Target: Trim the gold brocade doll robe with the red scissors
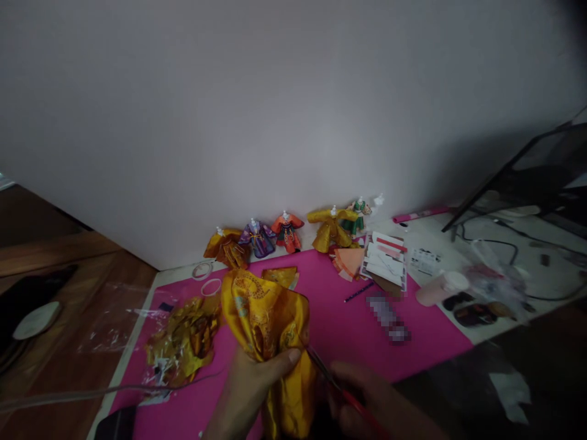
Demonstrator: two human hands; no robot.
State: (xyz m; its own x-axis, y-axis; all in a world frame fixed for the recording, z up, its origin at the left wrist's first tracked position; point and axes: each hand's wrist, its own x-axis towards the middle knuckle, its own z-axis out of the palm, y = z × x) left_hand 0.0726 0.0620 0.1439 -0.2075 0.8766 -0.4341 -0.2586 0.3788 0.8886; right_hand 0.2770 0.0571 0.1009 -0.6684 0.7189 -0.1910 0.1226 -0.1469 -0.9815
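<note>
Yellow satin cloth (268, 305) gripped in your closed left hand (245, 382), above the pink mat (337, 321); right hand (383, 394) closed round a red-handled tool (352, 401) — tip at cloth. Hold folds taut, thumb (288, 359) clear.

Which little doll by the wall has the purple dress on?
The purple doll is second from the left, between a gold doll and an orange-red doll. The other dressed ones wear gold, orange-red or green.
</note>
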